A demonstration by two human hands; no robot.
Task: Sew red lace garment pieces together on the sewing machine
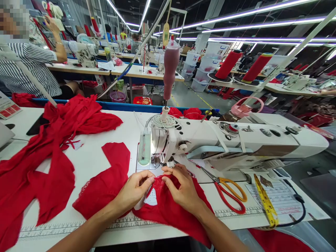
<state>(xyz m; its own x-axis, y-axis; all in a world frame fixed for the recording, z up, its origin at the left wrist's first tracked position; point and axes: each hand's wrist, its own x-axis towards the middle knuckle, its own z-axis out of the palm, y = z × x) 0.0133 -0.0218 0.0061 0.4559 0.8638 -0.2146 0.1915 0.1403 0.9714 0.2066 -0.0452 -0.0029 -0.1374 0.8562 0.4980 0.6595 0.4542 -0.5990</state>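
Note:
Just in front of the sewing machine, my left hand pinches the edge of a red fabric piece between thumb and fingers. Beside it, my right hand is closed on the same edge, close to the needle area. The piece spreads under my right hand and hangs over the table's front edge. A white patch with faint print shows through a gap in the cloth. Another red cut panel with a lacy edge lies left of my left hand, partly behind my forearm.
Red fabric is heaped at the left. Scissors with orange and red handles lie right of my hands, near a yellow tape measure on a written sheet. Thread cones stand behind. A person in a striped shirt sits at the far left.

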